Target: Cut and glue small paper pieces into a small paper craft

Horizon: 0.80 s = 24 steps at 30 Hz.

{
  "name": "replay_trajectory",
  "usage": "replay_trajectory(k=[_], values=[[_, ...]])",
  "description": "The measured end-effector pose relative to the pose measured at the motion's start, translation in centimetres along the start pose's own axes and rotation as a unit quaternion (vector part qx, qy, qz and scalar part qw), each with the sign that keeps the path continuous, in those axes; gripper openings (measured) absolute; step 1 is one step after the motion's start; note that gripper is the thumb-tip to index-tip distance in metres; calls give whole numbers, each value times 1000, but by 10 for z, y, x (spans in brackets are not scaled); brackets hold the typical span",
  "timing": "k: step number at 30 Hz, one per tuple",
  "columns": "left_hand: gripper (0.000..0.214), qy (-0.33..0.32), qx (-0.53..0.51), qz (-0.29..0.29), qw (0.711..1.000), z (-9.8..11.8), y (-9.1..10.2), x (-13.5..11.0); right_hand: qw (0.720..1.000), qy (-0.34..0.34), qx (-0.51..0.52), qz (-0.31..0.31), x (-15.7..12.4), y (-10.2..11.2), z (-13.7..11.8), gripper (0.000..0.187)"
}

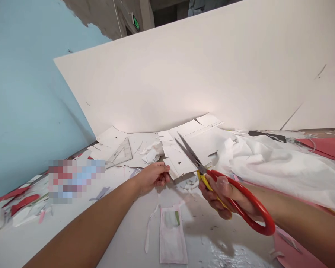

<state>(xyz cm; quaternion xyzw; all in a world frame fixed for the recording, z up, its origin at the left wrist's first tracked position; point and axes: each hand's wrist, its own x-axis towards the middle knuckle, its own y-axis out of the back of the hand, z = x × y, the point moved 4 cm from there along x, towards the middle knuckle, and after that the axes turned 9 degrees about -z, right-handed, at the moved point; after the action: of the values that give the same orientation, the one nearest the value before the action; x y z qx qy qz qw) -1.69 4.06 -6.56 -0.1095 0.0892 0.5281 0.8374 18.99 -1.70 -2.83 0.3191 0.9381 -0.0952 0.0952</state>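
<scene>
Red- and yellow-handled scissors (201, 165) are gripped in my right hand (226, 195), which is closed around the handles. Their blades point up and left, slightly apart, over a creased white card (190, 152). My left hand (155, 174) is closed, with fingers curled and the thumb pressed to the forefinger at the card's near left corner. Whatever sits between those fingers is too small or hidden to make out. Below the hands, a small white rectangular piece with pink edges and a green strip (173, 236) lies flat on the table. A thin pale strip (149, 232) lies to its left.
A white board (184, 82) stands behind the table. At the back left lies a clear set square (121, 154). Crumpled white fabric (273, 162) covers the right side, with red sheets (326, 147) beyond. Red and white scraps (25, 204) lie at the left.
</scene>
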Motion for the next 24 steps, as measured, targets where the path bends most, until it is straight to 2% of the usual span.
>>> replay_trajectory(k=[3, 6, 8, 11, 15, 20, 24], values=[[19, -11, -9, 6, 1000, -1, 1, 1, 994, -67, -87, 15, -7, 1, -3, 76], [18, -18, -13, 4, 1000, 0, 1, 1, 961, -194, -193, 30, -24, 5, -11, 72], [18, -18, -16, -2, 1000, 0, 0, 1, 940, -246, -237, 1, -35, 3, -17, 72], [17, -14, -23, -10, 1000, -1, 0, 2, 928, -270, -258, 1, -44, 3, -23, 73], [17, -10, -32, -17, 999, -2, 0, 2, 919, -304, -250, 16, -38, 5, -13, 79], [17, -14, -33, -22, 999, -2, -4, 1, 929, -294, -224, 16, -19, 2, 1, 82], [18, -19, -31, -30, 999, -1, -7, 0, 931, -287, -222, 20, -13, -2, 1, 78]])
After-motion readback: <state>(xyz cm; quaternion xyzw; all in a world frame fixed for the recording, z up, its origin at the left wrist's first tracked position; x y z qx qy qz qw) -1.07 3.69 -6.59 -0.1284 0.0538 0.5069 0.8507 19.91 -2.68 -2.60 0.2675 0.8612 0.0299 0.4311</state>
